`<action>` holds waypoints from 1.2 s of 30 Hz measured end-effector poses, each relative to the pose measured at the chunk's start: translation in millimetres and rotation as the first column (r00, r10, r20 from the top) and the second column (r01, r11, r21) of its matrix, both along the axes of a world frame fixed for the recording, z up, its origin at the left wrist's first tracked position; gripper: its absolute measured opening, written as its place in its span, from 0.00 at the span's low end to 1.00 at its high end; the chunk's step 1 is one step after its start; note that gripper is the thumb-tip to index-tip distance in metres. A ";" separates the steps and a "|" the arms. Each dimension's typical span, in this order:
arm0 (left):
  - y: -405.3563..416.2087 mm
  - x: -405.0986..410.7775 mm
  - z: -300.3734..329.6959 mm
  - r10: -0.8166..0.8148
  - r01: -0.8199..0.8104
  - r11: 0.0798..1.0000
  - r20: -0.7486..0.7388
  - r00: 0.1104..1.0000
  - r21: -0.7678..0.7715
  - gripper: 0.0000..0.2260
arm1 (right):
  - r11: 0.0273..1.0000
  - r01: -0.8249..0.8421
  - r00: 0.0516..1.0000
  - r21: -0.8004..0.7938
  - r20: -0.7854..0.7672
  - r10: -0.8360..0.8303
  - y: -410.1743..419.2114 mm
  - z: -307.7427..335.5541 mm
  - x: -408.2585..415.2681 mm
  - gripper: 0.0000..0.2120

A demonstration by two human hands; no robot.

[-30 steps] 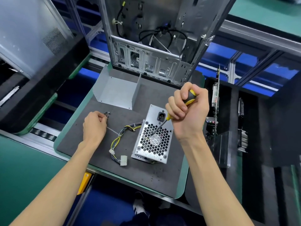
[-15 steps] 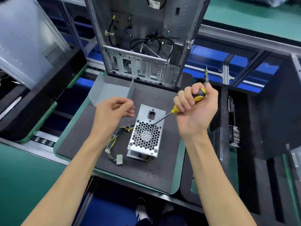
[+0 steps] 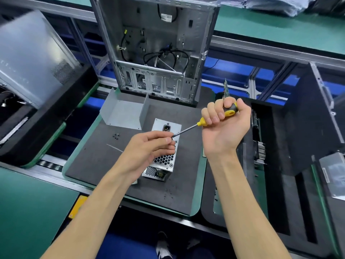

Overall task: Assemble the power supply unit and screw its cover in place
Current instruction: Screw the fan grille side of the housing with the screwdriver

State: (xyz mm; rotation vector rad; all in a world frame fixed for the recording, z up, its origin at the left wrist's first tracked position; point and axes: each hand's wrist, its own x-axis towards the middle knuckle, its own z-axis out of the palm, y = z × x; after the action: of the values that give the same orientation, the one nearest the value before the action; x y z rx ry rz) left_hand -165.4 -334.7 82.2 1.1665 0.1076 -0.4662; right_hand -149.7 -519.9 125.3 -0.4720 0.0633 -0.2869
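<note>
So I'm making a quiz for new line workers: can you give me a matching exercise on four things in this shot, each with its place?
Things:
1. screwdriver
2. power supply unit
3. loose screws
4. computer case

Places:
A. upright at the far edge of the mat
B. gripped in the right hand
C. on the mat, left of the unit
D. on the mat, partly hidden under the left hand

Pairs: 1-B, 2-D, 3-C, 4-A

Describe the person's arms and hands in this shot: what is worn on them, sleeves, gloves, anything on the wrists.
Both arms are bare up to the frame edge: no sleeves show. The left hand and right hand wear no gloves. No watch, band or ring is visible on either wrist or on the fingers that show.
</note>
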 end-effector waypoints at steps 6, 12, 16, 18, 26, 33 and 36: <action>-3.6 -6.8 -0.3 0.046 -0.048 0.997 -0.020 0.999 -0.066 0.07 | 1.000 0.023 1.000 -0.011 0.005 -0.023 0.7 0.0 -5.7 0.11; -9.5 -13.2 -0.7 0.081 -0.083 0.993 -0.032 0.996 -0.081 0.09 | 0.999 0.033 0.999 -0.023 0.024 -0.033 -1.8 2.0 -12.8 0.09; -13.8 -14.5 -1.8 0.117 -0.122 0.988 -0.062 0.991 -0.091 0.07 | 0.999 0.034 0.999 -0.034 0.031 -0.033 -2.9 2.5 -15.4 0.10; -15.5 -14.6 -2.7 0.117 -0.126 0.986 -0.091 0.989 -0.107 0.06 | 0.999 0.034 0.999 -0.037 0.030 -0.032 -3.3 2.3 -16.0 0.11; -18.7 -11.3 -2.8 0.116 -0.129 0.982 -0.098 0.988 -0.141 0.05 | 0.999 0.033 0.998 -0.042 0.051 -0.031 -3.1 4.9 -14.3 0.09; -15.8 -5.9 -2.8 0.107 -0.117 0.979 -0.066 0.992 -0.169 0.06 | 0.998 0.056 0.998 -0.042 0.043 -0.054 -2.4 6.4 -7.1 0.09; -14.9 -3.3 -4.3 0.140 -0.136 0.986 0.040 0.989 -0.097 0.05 | 0.997 0.058 0.998 -0.044 0.037 -0.057 -1.0 5.1 -4.9 0.08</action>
State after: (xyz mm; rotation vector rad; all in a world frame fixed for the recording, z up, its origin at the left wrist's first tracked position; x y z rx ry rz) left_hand -168.6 -349.6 77.9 1.0692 0.1245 -0.3181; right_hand -154.6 -520.9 130.5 -0.5099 0.0360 -0.3537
